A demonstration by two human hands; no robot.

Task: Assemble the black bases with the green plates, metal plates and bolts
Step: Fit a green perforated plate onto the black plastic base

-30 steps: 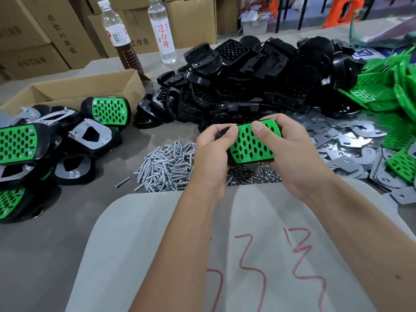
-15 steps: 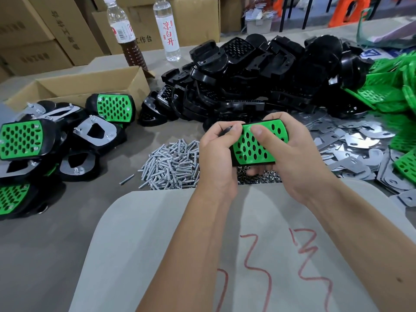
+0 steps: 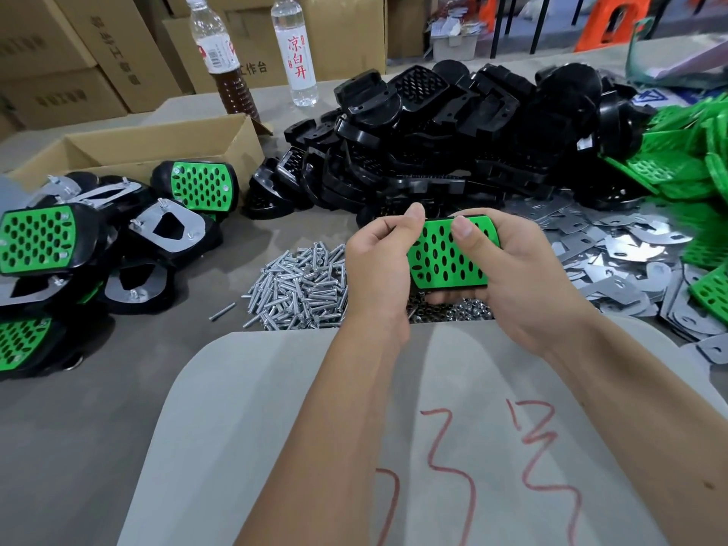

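I hold one black base topped with a perforated green plate point(image 3: 441, 262) over the table's middle. My right hand point(image 3: 516, 277) grips its right end, thumb pressed on the green face. My left hand point(image 3: 378, 266) curls round its left end, thumb and forefinger pinched together at the upper left corner; what they pinch is hidden. Loose bolts point(image 3: 299, 281) lie heaped just left of my hands, small nuts point(image 3: 453, 311) under them. Black bases point(image 3: 453, 143) are piled behind, green plates point(image 3: 689, 163) at far right, metal plates point(image 3: 630, 250) to the right.
Several assembled units point(image 3: 39, 238) lie at the left beside an open cardboard box point(image 3: 138, 147). Two bottles point(image 3: 295, 45) stand at the back before stacked cartons. A white sheet with red marks point(image 3: 275, 407) covers the near table under my forearms.
My left thumb has lifted off the green face and risen to the plate's upper left corner. The assembly has tilted slightly; my right grip is unchanged.
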